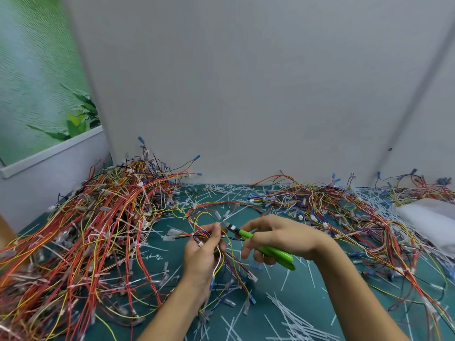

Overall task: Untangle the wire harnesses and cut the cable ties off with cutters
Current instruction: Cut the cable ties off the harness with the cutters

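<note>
Harness is pinched in the left grip; cutters are clasped in the right grip, tips just beyond the left. Cut ties are strewn around both; the heap leftward is judged unfinished.

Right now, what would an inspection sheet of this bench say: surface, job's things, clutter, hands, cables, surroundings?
Surface: green mat, mostly covered.
Job's things: green cutters; small wire harness.
Clutter: cut cable ties scattered on the mat; pale plastic bag at right.
Hands: left hand holds the harness; right hand holds the cutters, nose at the harness.
Cables: tangled left pile and right pile.
Surroundings: grey wall; plant poster at left.
</note>
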`<state>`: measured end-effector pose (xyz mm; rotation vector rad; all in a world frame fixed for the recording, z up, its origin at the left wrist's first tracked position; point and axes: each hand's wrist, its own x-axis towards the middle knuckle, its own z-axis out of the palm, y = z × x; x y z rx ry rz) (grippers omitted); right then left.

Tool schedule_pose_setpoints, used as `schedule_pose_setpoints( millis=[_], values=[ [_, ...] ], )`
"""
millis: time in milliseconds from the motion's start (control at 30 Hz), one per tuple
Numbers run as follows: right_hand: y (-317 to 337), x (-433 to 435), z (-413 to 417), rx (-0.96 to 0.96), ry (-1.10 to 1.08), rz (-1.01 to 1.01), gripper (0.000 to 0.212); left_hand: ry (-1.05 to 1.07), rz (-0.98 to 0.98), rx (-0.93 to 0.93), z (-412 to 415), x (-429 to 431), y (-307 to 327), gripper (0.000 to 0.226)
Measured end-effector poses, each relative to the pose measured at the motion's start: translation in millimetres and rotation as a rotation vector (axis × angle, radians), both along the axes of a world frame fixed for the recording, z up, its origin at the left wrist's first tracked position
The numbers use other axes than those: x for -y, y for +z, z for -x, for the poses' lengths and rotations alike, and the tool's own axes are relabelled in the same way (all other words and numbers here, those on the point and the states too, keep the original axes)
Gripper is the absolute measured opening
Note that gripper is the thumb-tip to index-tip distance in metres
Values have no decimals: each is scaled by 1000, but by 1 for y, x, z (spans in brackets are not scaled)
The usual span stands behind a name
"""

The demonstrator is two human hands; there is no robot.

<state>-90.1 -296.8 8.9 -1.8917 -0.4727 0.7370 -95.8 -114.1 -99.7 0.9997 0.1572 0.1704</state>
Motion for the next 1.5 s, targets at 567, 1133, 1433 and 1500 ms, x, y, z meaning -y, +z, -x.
schedule_pose_setpoints(
  millis=[567, 1133, 1433, 1500],
  values=[
    [-4, -3, 0, 5, 63, -78, 10, -11, 30, 22, 2, 0, 4, 24],
    [-8, -10, 3, 159, 51, 25, 31, 37, -7, 24, 2, -1, 3, 24],
    [-8, -20, 3, 92, -49, 70, 37, 57, -55, 14, 3, -1, 5, 19],
    [-9, -23, 3, 115, -72, 108, 36, 65, -77, 10, 3, 1, 6, 18]
  ],
)
